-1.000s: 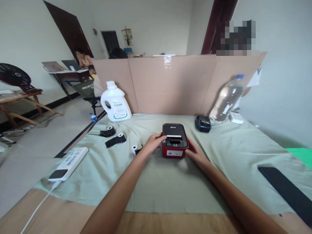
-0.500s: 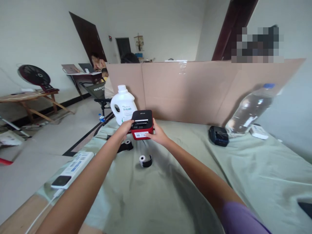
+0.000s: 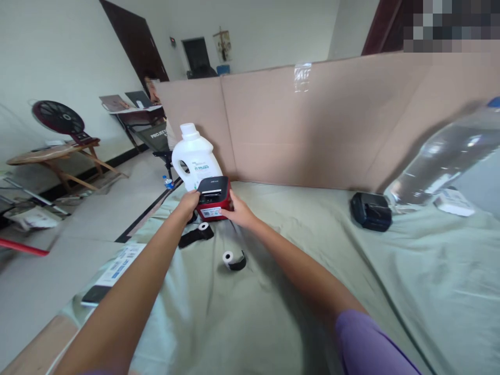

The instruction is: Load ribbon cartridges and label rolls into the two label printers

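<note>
A cardboard panel (image 3: 297,133) stands along the far side of the desk (image 3: 37,346), which is spread with a pale green cloth (image 3: 312,250). Within the last second the red-and-black printer (image 3: 213,200) has moved from mid-cloth to the left and farther away, so that it now sits just in front of the white jug (image 3: 197,156), hiding part of its base. Both hands have travelled with it: the left hand (image 3: 189,203) is against its left side and the right hand (image 3: 241,212) grips its right side and front, so their fingers are clamped on it. The near roll (image 3: 233,260), partly covered by an arm earlier, now shows whole; the second roll (image 3: 197,234) lies just before the printer. The shift means the hands work among jug and rolls; whether the printer touches the cloth, I cannot tell.
</note>
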{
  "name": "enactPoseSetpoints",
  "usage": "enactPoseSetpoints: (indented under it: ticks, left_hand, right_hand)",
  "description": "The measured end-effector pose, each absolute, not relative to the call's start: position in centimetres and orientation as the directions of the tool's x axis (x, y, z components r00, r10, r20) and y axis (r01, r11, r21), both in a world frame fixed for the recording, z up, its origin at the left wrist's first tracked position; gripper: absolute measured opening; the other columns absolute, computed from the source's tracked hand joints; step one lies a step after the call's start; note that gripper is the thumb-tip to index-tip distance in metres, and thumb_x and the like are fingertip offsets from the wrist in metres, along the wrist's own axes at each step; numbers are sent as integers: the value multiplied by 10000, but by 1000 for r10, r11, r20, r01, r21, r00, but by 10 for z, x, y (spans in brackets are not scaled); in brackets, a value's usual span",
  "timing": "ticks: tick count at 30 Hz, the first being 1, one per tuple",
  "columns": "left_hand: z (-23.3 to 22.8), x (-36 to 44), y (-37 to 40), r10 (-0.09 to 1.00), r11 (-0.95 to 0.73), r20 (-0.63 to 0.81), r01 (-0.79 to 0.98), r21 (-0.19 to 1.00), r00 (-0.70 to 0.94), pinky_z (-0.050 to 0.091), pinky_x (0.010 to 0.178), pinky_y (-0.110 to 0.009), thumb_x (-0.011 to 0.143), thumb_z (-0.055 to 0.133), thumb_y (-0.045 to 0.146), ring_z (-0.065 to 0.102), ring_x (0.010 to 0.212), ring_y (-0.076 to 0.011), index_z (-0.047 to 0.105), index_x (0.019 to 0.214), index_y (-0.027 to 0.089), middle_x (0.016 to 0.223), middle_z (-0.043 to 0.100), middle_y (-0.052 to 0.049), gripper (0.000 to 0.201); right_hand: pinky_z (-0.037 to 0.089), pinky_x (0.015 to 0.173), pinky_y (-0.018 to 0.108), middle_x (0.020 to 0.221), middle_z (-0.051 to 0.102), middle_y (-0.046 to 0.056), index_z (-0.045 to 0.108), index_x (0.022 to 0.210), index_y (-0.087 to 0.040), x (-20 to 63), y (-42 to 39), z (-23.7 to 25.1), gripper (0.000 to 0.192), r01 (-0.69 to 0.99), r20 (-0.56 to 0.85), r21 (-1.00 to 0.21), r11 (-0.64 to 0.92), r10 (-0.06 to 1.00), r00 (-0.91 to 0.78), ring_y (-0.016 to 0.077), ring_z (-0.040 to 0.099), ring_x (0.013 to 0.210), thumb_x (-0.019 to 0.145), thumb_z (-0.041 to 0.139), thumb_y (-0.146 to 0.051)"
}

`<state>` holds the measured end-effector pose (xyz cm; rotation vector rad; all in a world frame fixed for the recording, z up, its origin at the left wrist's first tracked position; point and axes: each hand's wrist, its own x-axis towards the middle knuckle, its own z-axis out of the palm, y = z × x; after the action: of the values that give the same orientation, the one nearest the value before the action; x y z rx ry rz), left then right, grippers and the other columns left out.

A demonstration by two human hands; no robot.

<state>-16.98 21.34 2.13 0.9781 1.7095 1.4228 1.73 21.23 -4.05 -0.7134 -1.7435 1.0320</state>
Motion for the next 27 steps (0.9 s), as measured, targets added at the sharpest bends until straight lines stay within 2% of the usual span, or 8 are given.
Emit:
enactPoseSetpoints:
  ticks: [4,6,8,11,13,15,20,27]
  left_hand:
    - [38,-135,174,802,-124,326,394,911,-500,337,1188,-395,917,523,214,488,1386,-256,614,1267,171,1449,575,-108,364]
    - [44,-100,140,801,-286,457,423,860,-386,337,1191,-357,938,490,230,512,1364,-231,612,1295,225,1434,590,-63,377]
    - [42,-55,100,847,-384,492,411,827,-200,358,1179,-352,937,487,228,542,1332,-231,638,1273,271,1376,631,-36,371]
    - [18,13,43,918,-393,329,402,827,221,401,1142,-413,937,502,266,612,1248,-265,689,1225,295,1291,691,-53,345]
    - [-6,47,13,829,-445,179,432,784,529,361,1170,-463,941,502,303,575,1307,-290,679,1268,285,1365,652,-79,372]
    - [-27,69,-9,712,-553,97,470,688,696,218,1239,-513,945,499,341,414,1456,-307,606,1376,264,1514,522,-89,450]
    - [-42,75,-40,615,-679,-14,538,499,789,67,1263,-540,980,416,492,139,1563,-303,334,1572,212,1670,213,-95,660]
    - [-41,72,-54,598,-723,-44,562,403,800,74,1263,-546,995,318,577,104,1568,-299,239,1603,230,1688,157,-68,704]
  right_hand:
    - [337,1160,555,1409,590,88,581,1369,-281,102,176,-52,757,155,333,-912,380,906,-260,351,527,1311,678,827,-469]
    - [339,1143,574,1282,662,95,681,1211,-284,171,149,-61,614,259,323,-901,347,937,-133,350,565,1239,640,843,-444]
    - [345,1121,575,1120,705,112,729,1052,-268,247,119,-68,439,416,335,-864,283,940,57,352,588,1169,649,821,-414]
    - [370,1081,548,1037,701,150,720,999,-203,344,75,-70,325,715,353,-695,79,904,243,361,584,1122,743,689,-400]
    - [375,1065,534,1110,675,201,686,1076,-134,385,57,-64,407,822,377,-561,-103,852,364,376,555,1155,792,602,-413]
    - [376,1058,515,1206,625,257,608,1206,-55,405,53,-55,575,830,386,-496,-256,791,475,391,528,1198,790,597,-452]
    - [408,1015,500,1302,556,317,396,1414,1,401,90,-28,951,748,262,-517,-415,755,600,431,530,1232,743,678,-610]
    - [449,971,510,1428,460,313,228,1538,-90,383,124,-5,1129,742,210,-472,-476,757,619,478,444,1313,667,793,-534]
